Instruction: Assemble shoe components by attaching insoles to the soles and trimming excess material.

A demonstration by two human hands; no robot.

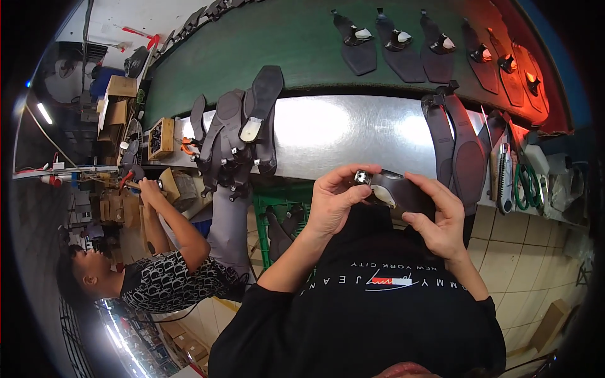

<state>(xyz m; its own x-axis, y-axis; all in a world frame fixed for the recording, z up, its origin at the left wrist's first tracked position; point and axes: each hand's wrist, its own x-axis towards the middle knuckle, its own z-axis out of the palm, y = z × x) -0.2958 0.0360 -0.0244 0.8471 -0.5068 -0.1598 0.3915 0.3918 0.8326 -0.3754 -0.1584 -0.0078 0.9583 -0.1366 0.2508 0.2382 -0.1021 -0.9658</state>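
Both my hands hold a dark shoe sole (413, 194) in front of my chest, over the near edge of the metal table (353, 129). My left hand (333, 200) pinches its shiny, knob-like end between thumb and fingers. A pale patch shows on the sole near that end. At the broad dark end, my right hand (440, 217) has its fingers along the far edge and its thumb on the near side. To the right lie more dark soles (469, 160); a pile of them with straps (230, 126) overhangs the table at left.
Beyond the table runs a green conveyor belt (252, 57) carrying several soles (398, 47), the right ones under red light. Green-handled scissors (524, 186) and a utility knife (504, 179) lie at right. Below left stands a green crate (259, 236). A co-worker (170, 277) works at the left.
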